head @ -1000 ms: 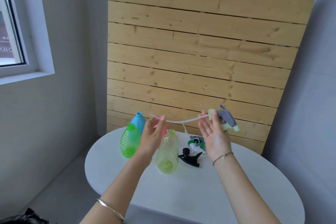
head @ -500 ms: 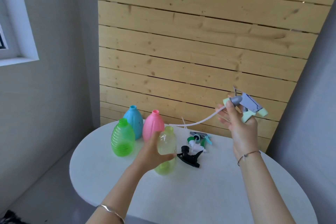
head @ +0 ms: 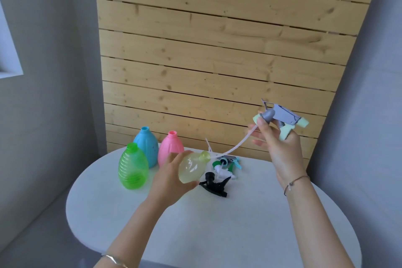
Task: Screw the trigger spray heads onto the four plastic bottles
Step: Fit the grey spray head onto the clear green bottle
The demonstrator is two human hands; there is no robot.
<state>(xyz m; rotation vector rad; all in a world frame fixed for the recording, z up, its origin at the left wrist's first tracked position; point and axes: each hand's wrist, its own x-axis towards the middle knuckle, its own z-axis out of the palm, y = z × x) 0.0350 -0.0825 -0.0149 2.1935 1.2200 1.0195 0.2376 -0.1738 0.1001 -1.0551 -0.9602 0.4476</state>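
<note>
Upright on the white round bench (head: 217,235) a moment ago, the pale yellow translucent plastic bottle (head: 191,167) now tilts at frame centre, gripped in the left hand (head: 171,183), its mouth meeting the white dip tube (head: 235,148) of the grey-and-mint trigger spray head (head: 282,117) pinched by the right hand (head: 280,150), centre-right.

Four bottles: green bottle (head: 133,169), blue bottle (head: 146,146), pink bottle (head: 170,148), pale yellow bottle (head: 191,167). Seemingly four spray heads: grey-and-mint spray head (head: 282,118) at 2 o'clock, and black spray head (head: 214,183), white-and-green spray head (head: 221,166) and blue-tipped spray head (head: 236,162) tangled mid-desk (head: 217,235). Two hands: left hand (head: 171,183), right hand (head: 280,148).
</note>
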